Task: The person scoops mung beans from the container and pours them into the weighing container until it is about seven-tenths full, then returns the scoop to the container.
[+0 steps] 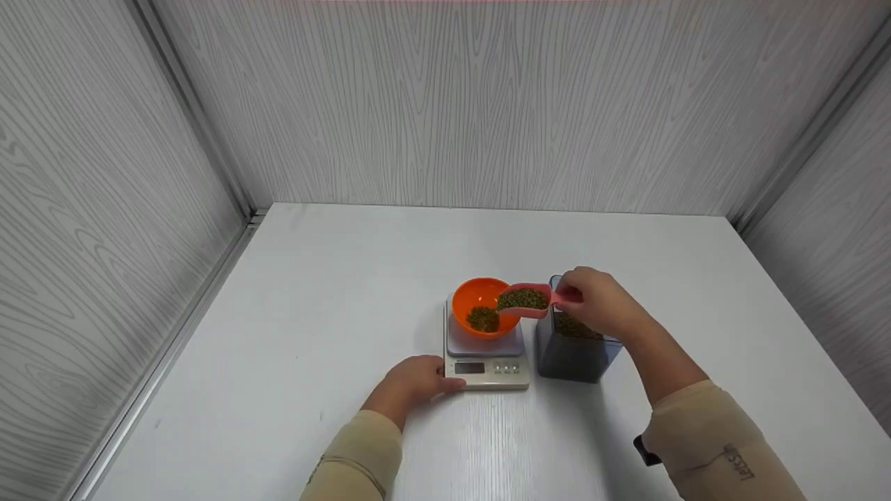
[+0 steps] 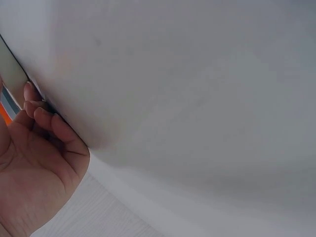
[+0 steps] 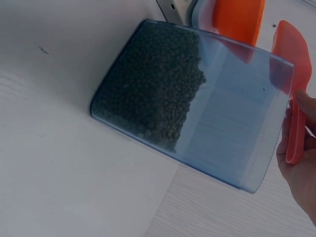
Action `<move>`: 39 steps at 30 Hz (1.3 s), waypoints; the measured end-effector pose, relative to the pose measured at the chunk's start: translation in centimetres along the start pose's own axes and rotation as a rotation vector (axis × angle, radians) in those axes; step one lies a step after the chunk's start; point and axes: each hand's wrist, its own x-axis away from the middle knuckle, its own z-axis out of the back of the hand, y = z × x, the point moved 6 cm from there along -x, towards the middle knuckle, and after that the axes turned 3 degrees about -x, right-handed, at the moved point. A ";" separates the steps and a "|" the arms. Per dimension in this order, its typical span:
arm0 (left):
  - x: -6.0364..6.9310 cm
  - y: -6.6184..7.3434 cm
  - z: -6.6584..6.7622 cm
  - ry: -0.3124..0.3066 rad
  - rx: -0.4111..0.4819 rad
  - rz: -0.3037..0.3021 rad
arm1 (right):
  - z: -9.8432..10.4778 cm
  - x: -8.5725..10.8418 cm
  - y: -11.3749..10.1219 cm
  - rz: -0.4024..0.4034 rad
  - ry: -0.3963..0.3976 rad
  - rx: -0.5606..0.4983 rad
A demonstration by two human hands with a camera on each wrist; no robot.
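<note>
My right hand (image 1: pixel 600 300) grips the handle of a pink-red scoop (image 1: pixel 534 313) heaped with small green beans (image 1: pixel 522 299). The scoop's lip is over the right side of an orange bowl (image 1: pixel 465 296), where a small pile of the beans (image 1: pixel 482 319) lies. Under the bowl is a white kitchen scale (image 1: pixel 491 376); its display digits are too small to read. At the scale's front left corner my left hand (image 1: pixel 415 379) holds its edge, thumb at the front. The left wrist view shows the fingers (image 2: pixel 43 118) curled against the scale's side.
Just right of the scale stands a clear bluish container (image 3: pixel 232 113), partly filled with green beans (image 3: pixel 153 74), below my right hand. White table (image 1: pixel 334 299) surface surrounds these things. Grey wood-grain panels (image 1: pixel 452 104) rise behind and on both sides.
</note>
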 end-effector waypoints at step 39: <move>0.0 -0.1 -0.1 0.002 0.018 0.011 | -0.2 0.1 -0.6 0.058 0.029 0.088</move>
